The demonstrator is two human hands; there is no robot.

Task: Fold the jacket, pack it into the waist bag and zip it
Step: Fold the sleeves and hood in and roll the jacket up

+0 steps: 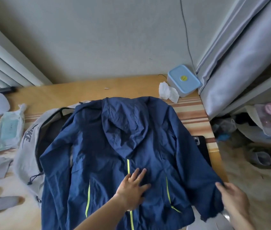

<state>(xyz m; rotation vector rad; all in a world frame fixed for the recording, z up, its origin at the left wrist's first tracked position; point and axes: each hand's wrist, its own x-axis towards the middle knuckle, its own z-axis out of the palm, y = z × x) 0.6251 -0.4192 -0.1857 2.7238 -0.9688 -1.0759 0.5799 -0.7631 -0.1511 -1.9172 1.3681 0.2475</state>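
Note:
A navy hooded jacket (108,146) with neon-yellow zips lies spread face up on the wooden table (65,92), hood folded down over its chest. My left hand (134,188) presses flat on the jacket's middle beside the front zip, fingers apart. My right hand (232,198) grips the cuff of the jacket's right-side sleeve at the table's right edge. A light grey waist bag (26,146) with dark lettering lies partly under the jacket's left side, its zip open and dark inside showing.
A blue-lidded white box (183,80) and crumpled tissue (168,92) sit at the back right. Plastic bags and packets (6,128) clutter the left. A black phone (202,146) pokes out right of the jacket. A curtain (231,63) hangs right, with clutter on the floor below.

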